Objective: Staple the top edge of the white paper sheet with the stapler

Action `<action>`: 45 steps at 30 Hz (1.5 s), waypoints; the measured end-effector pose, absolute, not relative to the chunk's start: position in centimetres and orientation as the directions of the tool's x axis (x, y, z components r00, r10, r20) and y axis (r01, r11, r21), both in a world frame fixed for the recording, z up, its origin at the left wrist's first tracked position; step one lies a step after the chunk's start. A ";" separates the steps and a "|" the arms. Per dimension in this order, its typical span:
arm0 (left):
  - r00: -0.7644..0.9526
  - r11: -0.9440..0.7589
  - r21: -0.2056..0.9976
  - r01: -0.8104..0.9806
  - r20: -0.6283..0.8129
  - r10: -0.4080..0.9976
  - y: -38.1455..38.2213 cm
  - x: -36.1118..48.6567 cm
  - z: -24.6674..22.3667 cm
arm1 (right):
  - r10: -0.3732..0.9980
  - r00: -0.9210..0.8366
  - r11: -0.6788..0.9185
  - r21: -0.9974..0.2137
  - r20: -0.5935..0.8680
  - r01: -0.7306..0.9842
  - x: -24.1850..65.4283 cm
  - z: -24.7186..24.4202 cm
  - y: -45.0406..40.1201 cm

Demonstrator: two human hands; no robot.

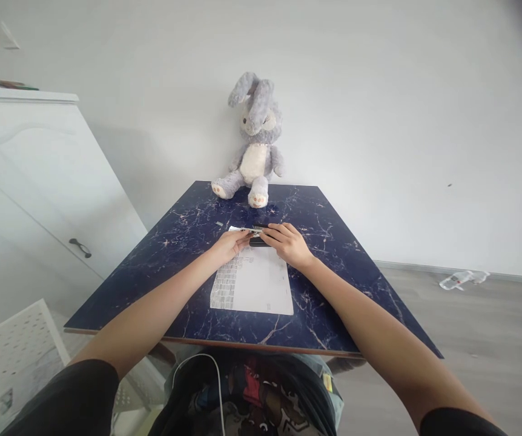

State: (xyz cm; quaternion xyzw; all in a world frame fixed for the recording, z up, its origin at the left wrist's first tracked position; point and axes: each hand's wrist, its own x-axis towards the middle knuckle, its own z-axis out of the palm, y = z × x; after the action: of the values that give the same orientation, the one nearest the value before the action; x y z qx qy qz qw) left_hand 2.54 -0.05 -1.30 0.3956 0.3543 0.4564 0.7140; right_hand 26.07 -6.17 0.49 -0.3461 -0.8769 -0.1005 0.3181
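A black stapler (261, 241), partly covered by fingers, is at the top end of a paper sheet (263, 281) lying on the table. It appears opened up, with a pale, shiny part showing between its dark parts. My right hand (287, 243) is closed around its right side, fingers over the top. From the left, my left hand (231, 245) pinches at its other end, its fingertips partly hidden. Printed rows run down the sheet's left side. A small grey strip (219, 224), too small to name surely, lies left of the sheet's top.
A grey plush rabbit (256, 145) sits at the far edge of the dark blue marbled table (329, 242), against the wall. To the left are a white cabinet (38, 181) and a perforated white chair (20, 351). Clear plastic packaging (461, 279) lies on the floor at right.
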 end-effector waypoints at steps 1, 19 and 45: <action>0.332 0.271 0.889 -0.368 -0.147 0.932 0.0 2.5 -1.4 | 0.542 -0.560 0.741 -0.042 0.627 0.670 26.1 0.5 -6.2; -0.026 -0.430 0.901 -0.047 0.430 0.903 -2.1 2.0 0.9 | 0.796 -0.116 0.501 -0.540 0.594 0.676 26.0 -0.5 -5.7; 0.430 -0.425 0.904 -0.050 0.403 0.808 -4.3 2.6 1.5 | 0.633 -0.250 0.728 -0.453 0.733 0.515 25.1 1.2 -7.2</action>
State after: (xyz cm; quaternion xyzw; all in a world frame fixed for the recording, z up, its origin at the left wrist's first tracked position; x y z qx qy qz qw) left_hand 2.62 -4.27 1.50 0.7067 0.2682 0.4614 0.4645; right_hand 25.11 -7.16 1.22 -0.3641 -0.7884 0.0598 0.4921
